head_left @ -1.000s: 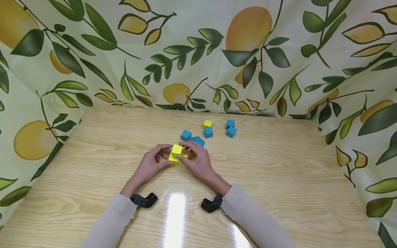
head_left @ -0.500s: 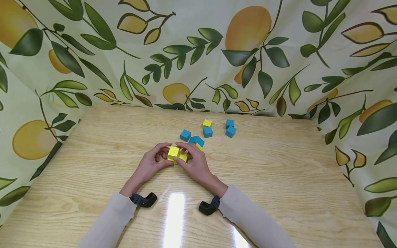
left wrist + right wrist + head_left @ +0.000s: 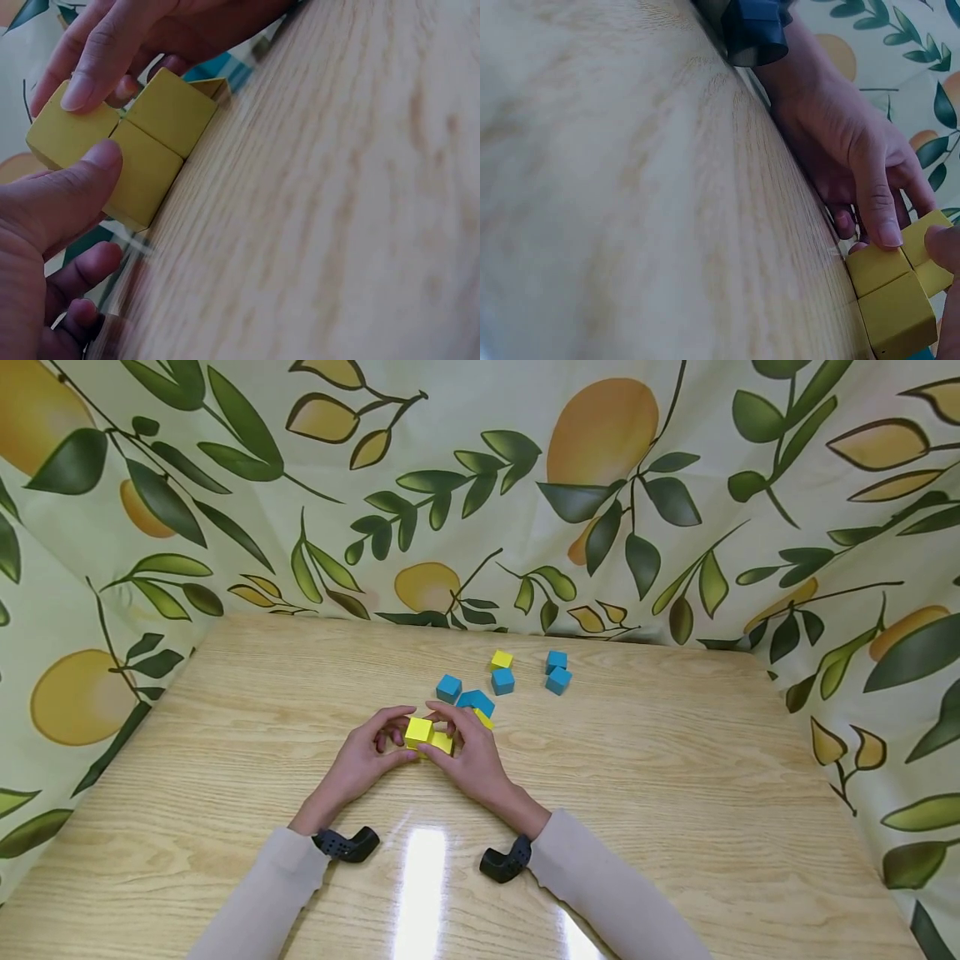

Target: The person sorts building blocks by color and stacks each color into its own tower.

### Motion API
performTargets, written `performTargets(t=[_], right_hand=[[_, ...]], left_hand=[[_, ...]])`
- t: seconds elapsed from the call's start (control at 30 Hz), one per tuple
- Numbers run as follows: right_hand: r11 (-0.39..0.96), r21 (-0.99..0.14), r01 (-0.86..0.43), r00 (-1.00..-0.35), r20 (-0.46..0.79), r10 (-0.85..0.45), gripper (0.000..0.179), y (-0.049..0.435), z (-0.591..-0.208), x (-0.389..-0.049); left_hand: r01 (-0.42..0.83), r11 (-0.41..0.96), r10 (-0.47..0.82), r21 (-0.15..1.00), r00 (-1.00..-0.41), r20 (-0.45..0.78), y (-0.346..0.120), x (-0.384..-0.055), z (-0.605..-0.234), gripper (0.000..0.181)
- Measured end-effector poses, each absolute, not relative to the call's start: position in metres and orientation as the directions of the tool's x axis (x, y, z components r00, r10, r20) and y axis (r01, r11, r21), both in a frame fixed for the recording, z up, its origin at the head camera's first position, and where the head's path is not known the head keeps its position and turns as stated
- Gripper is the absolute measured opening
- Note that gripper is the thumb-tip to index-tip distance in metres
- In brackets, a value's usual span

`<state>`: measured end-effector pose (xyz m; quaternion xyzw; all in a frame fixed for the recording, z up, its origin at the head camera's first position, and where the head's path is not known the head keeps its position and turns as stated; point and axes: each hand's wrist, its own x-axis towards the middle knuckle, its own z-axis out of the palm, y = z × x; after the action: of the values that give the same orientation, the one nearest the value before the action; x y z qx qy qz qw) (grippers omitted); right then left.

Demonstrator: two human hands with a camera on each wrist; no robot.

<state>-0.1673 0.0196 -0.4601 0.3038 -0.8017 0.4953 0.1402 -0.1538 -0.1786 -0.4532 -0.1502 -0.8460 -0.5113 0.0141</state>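
Note:
In the head view two yellow cubes sit side by side on the table, with a third yellow cube (image 3: pixel 419 730) on top of the left one. My right hand (image 3: pixel 474 753) pinches the top cube, its thumb (image 3: pixel 84 84) on the near face. My left hand (image 3: pixel 365 757) grips the lower left cube (image 3: pixel 877 271), its thumb (image 3: pixel 886 225) against the near face and the fingers partly hidden behind. The lower right cube (image 3: pixel 442 742) touches the lower left one, under my right hand. The top cube's far side is hidden.
Behind my right hand lie a blue block (image 3: pixel 476 701) and a partly covered yellow block (image 3: pixel 483 719). Farther back are several blue cubes (image 3: pixel 503 681) and a yellow cube (image 3: pixel 502 659). A patterned cloth (image 3: pixel 480 527) hangs behind the wooden table (image 3: pixel 675 760).
The top yellow cube has moved left with my right hand, from midway over the two lower cubes to above the left one. My left hand has stayed in place.

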Motion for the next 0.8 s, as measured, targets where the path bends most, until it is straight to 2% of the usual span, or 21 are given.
performTargets(t=[0.27,0.8], right_hand=[[0.324,-0.708,-0.628,-0.775,0.528,-0.347,0.058,0.019,-0.461,-0.168],[0.332,-0.707,-0.625,-0.776,0.518,-0.359,0.053,0.02,-0.462,-0.168]], left_hand=[[0.308,0.409,0.274,0.859,-0.939,0.206,-0.171,-0.14,-0.422,0.051],[0.306,0.413,0.277,0.858,-0.939,0.202,-0.172,-0.139,-0.423,0.05]])
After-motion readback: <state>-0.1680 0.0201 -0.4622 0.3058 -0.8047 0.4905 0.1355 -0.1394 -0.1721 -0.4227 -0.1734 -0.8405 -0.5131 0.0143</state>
